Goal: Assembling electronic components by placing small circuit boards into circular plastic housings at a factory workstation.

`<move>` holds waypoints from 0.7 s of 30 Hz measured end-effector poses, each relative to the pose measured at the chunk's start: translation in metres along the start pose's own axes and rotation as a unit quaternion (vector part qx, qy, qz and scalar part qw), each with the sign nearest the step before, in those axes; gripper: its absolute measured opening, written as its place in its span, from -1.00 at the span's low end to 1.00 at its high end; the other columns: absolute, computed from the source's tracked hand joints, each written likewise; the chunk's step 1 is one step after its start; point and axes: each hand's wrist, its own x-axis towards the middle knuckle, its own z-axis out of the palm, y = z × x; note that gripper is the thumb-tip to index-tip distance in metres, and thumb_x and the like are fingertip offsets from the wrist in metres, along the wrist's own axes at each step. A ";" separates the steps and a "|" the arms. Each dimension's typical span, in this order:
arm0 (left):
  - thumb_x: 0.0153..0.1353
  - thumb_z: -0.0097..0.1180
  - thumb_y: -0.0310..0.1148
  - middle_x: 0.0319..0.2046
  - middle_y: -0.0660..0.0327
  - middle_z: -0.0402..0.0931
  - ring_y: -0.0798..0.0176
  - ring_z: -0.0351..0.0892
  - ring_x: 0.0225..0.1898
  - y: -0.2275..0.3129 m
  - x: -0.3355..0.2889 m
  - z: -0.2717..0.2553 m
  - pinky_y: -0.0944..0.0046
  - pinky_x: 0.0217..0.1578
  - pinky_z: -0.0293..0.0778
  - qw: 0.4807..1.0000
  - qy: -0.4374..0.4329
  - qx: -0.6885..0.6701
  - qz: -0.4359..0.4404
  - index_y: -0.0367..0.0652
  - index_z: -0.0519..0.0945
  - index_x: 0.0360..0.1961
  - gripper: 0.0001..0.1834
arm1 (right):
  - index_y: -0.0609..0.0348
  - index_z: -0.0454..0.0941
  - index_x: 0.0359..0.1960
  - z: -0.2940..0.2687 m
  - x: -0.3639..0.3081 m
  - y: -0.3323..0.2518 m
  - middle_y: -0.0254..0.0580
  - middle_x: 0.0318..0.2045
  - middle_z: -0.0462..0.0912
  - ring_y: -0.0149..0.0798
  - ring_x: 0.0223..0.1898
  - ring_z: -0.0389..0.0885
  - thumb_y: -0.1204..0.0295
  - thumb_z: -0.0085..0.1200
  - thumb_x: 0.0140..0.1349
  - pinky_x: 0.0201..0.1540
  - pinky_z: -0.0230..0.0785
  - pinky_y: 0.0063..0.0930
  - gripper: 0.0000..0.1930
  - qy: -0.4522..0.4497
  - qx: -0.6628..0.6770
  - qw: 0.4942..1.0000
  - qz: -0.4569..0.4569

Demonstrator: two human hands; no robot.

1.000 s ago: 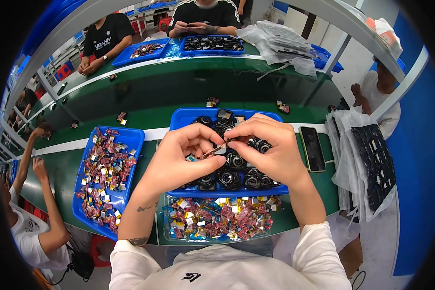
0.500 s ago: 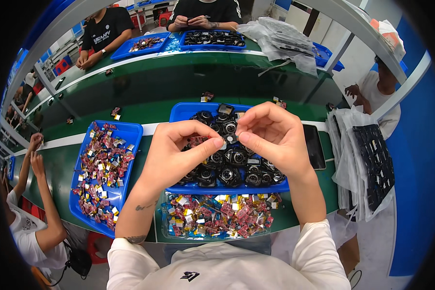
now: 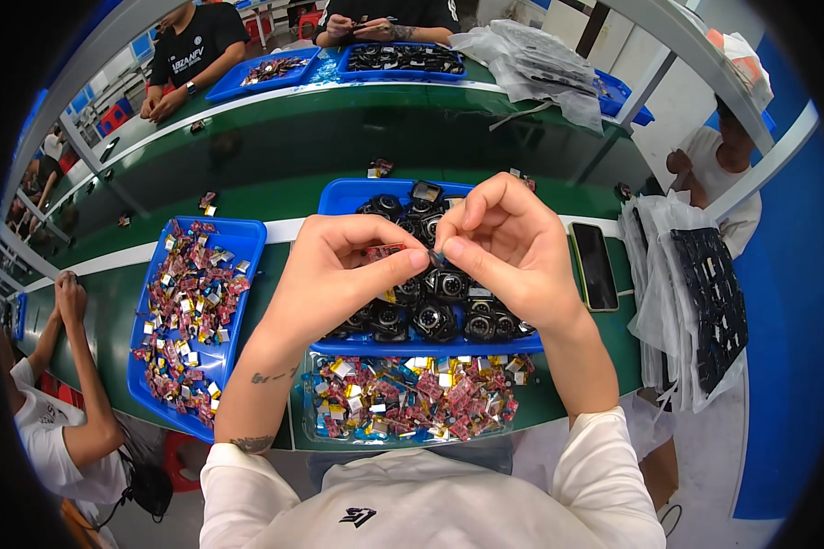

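A long green workbench [image 3: 275, 197] runs through a busy assembly room, other people seated along it. Above the blue plastic tray of round black parts [image 3: 348, 197], the left hand [image 3: 334, 274] and right hand [image 3: 508, 247] meet, thumb and forefinger of each pinched together on one tiny dark component [image 3: 433, 259], too small to identify. The likeliest slip, I judge, is the piece escaping that narrow pinch and vanishing among the black parts or into the clear tray of small red and yellow packets [image 3: 412, 398] below. The black phone [image 3: 593, 265] lies just right.
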 end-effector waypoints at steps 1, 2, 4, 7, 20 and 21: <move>0.12 0.28 -0.52 -0.47 0.29 0.58 0.50 0.50 -0.43 0.000 0.000 0.000 0.50 -0.41 0.40 1.000 -0.014 -0.009 0.007 -0.31 0.65 -0.38 -0.92 | 0.20 0.41 -0.36 0.000 0.000 0.003 -0.34 -0.38 0.55 -0.54 -0.33 0.53 0.63 0.14 0.18 -0.29 0.42 -0.63 -0.86 0.013 -0.072 0.997 -0.015; 0.12 0.27 -0.52 -0.47 0.29 0.58 0.50 0.49 -0.43 0.000 -0.001 0.000 0.50 -0.41 0.40 0.999 -0.026 -0.017 0.012 -0.31 0.65 -0.38 -0.92 | 0.21 0.41 -0.36 -0.001 0.001 0.007 -0.35 -0.40 0.55 -0.54 -0.35 0.53 0.63 0.15 0.17 -0.31 0.41 -0.63 -0.86 0.023 -0.141 0.989 -0.028; 0.13 0.26 -0.51 -0.47 0.28 0.57 0.51 0.48 -0.43 0.000 -0.002 -0.001 0.50 -0.42 0.39 0.999 -0.027 -0.034 0.026 -0.31 0.65 -0.39 -0.92 | 0.21 0.43 -0.35 -0.001 0.005 0.011 -0.30 -0.45 0.55 -0.42 -0.43 0.57 0.65 0.15 0.08 -0.37 0.42 -0.54 -0.84 0.041 -0.332 0.939 -0.078; 0.13 0.26 -0.50 -0.48 0.28 0.56 0.51 0.45 -0.46 0.004 -0.003 -0.005 0.49 -0.44 0.36 0.997 0.004 -0.049 0.053 -0.31 0.64 -0.39 -0.92 | 0.19 0.46 -0.35 -0.015 0.015 0.033 -0.22 -0.45 0.55 -0.25 -0.43 0.60 0.67 0.17 0.00 -0.36 0.45 -0.44 -0.80 0.034 -0.452 0.881 -0.136; 0.15 0.20 -0.46 -0.54 0.29 0.55 0.45 0.56 -0.51 0.016 -0.005 -0.017 0.51 -0.56 0.33 0.996 0.049 -0.028 0.064 -0.27 0.61 -0.42 -0.91 | 0.13 0.64 -0.33 -0.035 0.008 0.042 -0.30 -0.28 0.55 -0.15 -0.08 0.45 0.39 0.40 -0.19 -0.03 0.33 -0.30 -0.68 -0.245 -0.624 0.735 0.103; 0.15 0.21 -0.47 -0.53 0.28 0.55 0.45 0.55 -0.52 0.015 -0.005 -0.017 0.51 -0.56 0.34 0.996 0.045 -0.035 0.064 -0.28 0.61 -0.42 -0.91 | 0.15 0.60 -0.38 -0.035 0.009 0.042 -0.30 -0.29 0.56 -0.19 -0.12 0.47 0.40 0.40 -0.20 -0.07 0.34 -0.33 -0.70 -0.247 -0.612 0.748 0.077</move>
